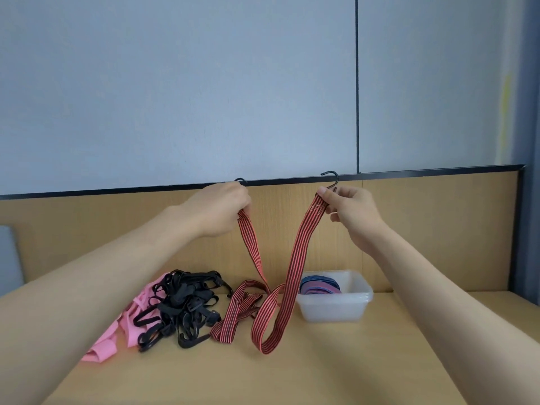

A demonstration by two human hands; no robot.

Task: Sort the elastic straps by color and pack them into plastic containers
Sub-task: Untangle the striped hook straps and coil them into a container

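You have made a start; some blue and purple straps (320,286) lie curled in the clear plastic container (336,310) at the back right of the tabletop (292,375). A lot is left, I think; a heap of black straps (181,305) sits out on the tabletop; pink straps (131,323) lie just beside it on the left; a second red strap (233,314) lies folded between the heap and the container. I cannot tell where the other colours are meant to go.

You hold the red striped strap (298,258) up in the air, both arms stretched out in front of you; your left hand (217,210) has a clenched grip round one end; your right hand (353,214) pinches the other end just under its black hook (331,178). The middle of the strap hangs down in a long loop and rests on the tabletop, near the container.
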